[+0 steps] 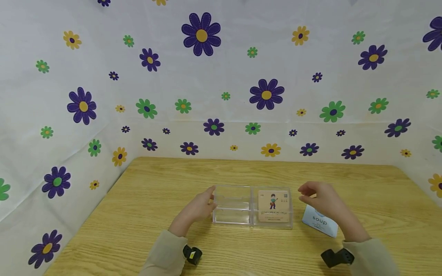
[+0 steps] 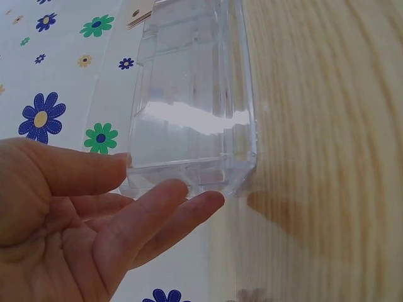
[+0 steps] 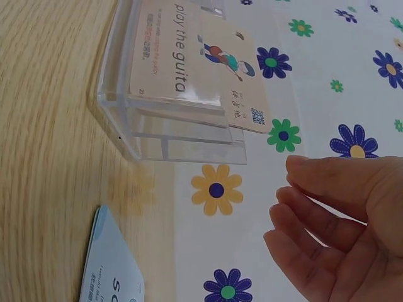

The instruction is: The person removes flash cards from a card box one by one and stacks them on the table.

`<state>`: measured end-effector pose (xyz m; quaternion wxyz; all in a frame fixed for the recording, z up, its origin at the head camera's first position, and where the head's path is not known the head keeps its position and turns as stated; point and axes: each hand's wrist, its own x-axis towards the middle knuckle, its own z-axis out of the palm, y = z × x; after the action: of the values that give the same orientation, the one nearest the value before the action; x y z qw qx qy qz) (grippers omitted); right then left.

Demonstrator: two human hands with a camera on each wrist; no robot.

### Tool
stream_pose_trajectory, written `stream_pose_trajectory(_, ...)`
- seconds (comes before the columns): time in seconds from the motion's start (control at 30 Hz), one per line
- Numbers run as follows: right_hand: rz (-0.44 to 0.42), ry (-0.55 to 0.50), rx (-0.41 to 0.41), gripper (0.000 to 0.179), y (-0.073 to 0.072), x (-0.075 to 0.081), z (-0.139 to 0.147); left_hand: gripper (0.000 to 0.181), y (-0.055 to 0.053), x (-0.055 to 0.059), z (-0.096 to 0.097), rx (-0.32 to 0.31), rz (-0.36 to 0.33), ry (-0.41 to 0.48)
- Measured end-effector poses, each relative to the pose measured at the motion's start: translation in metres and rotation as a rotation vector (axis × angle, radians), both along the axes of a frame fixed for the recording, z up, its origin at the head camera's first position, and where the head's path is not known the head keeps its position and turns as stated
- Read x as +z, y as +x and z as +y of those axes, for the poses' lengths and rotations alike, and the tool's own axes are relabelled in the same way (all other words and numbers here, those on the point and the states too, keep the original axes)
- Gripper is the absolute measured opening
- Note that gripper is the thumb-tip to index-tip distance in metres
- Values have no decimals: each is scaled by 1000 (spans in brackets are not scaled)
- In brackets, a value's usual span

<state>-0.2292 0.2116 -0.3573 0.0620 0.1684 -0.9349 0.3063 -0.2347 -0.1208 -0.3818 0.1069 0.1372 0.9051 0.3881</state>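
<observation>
A clear plastic card holder (image 1: pixel 232 215) with two compartments stands on the table. Its right compartment has tan picture cards (image 1: pixel 274 214), the front one lettered "play the guita…" in the right wrist view. My left hand (image 1: pixel 201 205) is at the holder's left end, its fairly straight fingers touching the plastic wall (image 2: pixel 182 135). To the right of the holder, my right hand (image 1: pixel 322 197) is raised with loosely bent fingers and holds nothing. Partly below it lies a light blue stack of cards (image 1: pixel 319 223) marked "soup"; the hand overlaps its upper edge in the head view.
The wood-grain table (image 1: pixel 145 237) extends to a white cloth backdrop (image 1: pixel 228 69) printed with purple, green and yellow flowers, which also rises at both sides. A dark wrist strap (image 1: pixel 193 255) sits at the left sleeve, and another (image 1: pixel 336 257) at the right.
</observation>
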Motion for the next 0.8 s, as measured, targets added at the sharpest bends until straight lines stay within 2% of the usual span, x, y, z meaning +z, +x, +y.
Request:
stream_pose_trajectory(0.5, -9, -68, 8, 15, -2, -7, -11, 54, -1, 1, -1, 0, 2, 16)
stream_pose_trajectory(0.8, -31, -72, 10, 18, -1, -11, -17, 54, 0, -1, -1, -7, 5, 22)
